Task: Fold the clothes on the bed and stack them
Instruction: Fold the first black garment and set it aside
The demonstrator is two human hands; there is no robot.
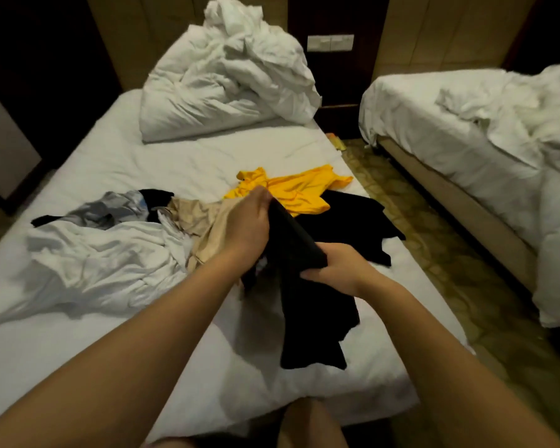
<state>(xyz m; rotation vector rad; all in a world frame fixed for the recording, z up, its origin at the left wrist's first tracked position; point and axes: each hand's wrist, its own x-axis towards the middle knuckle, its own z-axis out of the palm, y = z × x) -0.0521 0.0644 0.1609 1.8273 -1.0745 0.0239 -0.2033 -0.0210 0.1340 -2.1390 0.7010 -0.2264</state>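
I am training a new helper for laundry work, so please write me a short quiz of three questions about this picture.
1. True or false: the left grip and the right grip both hold the black garment.
2. Which lies just beyond the left grip? A: yellow shirt. B: red towel. C: blue jeans.
3. Fill the gap: the beige garment lies to the ____ of the yellow shirt.
Key: 1 true; 2 A; 3 left.

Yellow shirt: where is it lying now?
In the head view the yellow shirt lies crumpled on the near bed by its right edge, just beyond the left hand, touching a flat black garment.
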